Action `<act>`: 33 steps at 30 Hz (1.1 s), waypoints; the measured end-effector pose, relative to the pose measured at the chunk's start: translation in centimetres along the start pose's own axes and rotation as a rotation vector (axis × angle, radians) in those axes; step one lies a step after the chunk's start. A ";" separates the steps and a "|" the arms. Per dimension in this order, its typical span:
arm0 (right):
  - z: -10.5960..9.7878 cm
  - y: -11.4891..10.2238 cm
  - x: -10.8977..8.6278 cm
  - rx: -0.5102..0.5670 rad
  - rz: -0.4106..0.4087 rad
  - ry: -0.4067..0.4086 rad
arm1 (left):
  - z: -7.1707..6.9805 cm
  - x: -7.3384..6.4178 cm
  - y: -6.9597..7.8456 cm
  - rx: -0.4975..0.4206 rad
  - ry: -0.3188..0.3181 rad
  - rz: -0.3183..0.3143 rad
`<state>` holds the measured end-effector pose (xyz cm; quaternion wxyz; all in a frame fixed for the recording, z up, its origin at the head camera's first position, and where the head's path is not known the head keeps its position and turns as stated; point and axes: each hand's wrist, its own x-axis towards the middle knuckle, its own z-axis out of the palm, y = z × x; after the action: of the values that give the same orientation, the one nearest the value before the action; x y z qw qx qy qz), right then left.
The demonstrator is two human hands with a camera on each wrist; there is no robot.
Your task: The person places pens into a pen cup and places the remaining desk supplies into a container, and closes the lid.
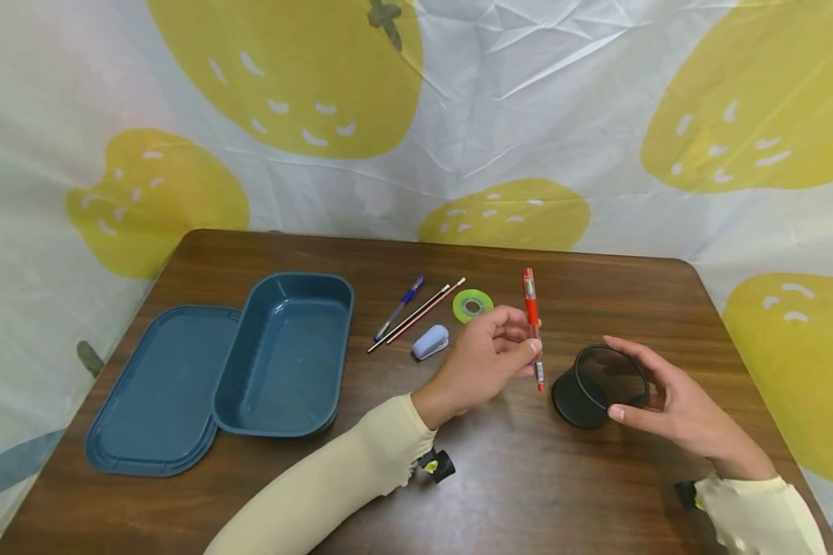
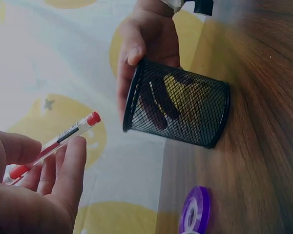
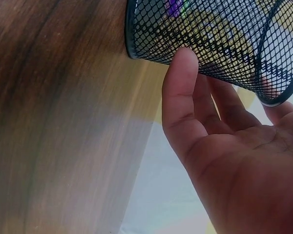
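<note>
My left hand [image 1: 486,358] pinches a red pen [image 1: 531,308] between thumb and fingers, holding it nearly upright above the table. To its right, my right hand [image 1: 687,408] holds a black mesh pen cup [image 1: 575,399], thumb on one side and fingers on the other, near the rim. In the head view the cup's mouth faces up and toward the right hand. Through the mesh in the left wrist view, the cup [image 2: 185,107] shows no pens inside. A purple tape roll [image 2: 198,209] lies on the table, mostly hidden behind my left hand in the head view.
Left of my left hand lie a light-blue stapler [image 1: 430,341], a green tape roll [image 1: 472,305], a blue pen [image 1: 399,307] and two thin sticks [image 1: 423,310]. Further left, a blue bin [image 1: 281,354] overlaps its flat lid [image 1: 160,385]. A patterned cloth [image 1: 500,139] hangs behind the table.
</note>
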<state>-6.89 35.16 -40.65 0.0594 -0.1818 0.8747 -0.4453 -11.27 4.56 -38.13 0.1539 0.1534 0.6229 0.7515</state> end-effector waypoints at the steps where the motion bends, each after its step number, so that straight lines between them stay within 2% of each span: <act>1: 0.0 0.0 0.0 -0.001 0.000 0.001 | 0.3 0.1 0.0 0.000 0.000 0.005; 10: 0.0 0.3 0.0 0.026 -0.011 -0.010 | 2.6 1.3 0.2 -0.064 -0.026 0.039; 16: 0.0 0.5 0.1 0.051 -0.029 -0.025 | 3.4 2.0 0.0 -0.042 -0.016 0.059; 20: 0.1 0.4 0.4 0.038 -0.028 -0.025 | 3.6 2.6 -0.2 0.048 0.005 0.081; 27: 0.1 0.4 0.6 0.034 -0.025 -0.031 | 3.4 3.3 -1.1 0.301 0.057 0.106; 33: 0.1 0.5 0.3 0.033 -0.019 -0.028 | 3.4 3.4 -1.8 0.387 0.053 0.102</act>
<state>-7.22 35.21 -41.07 0.0705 -0.1951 0.8645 -0.4578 -12.82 9.38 -39.19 0.0670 0.1916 0.7509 0.6285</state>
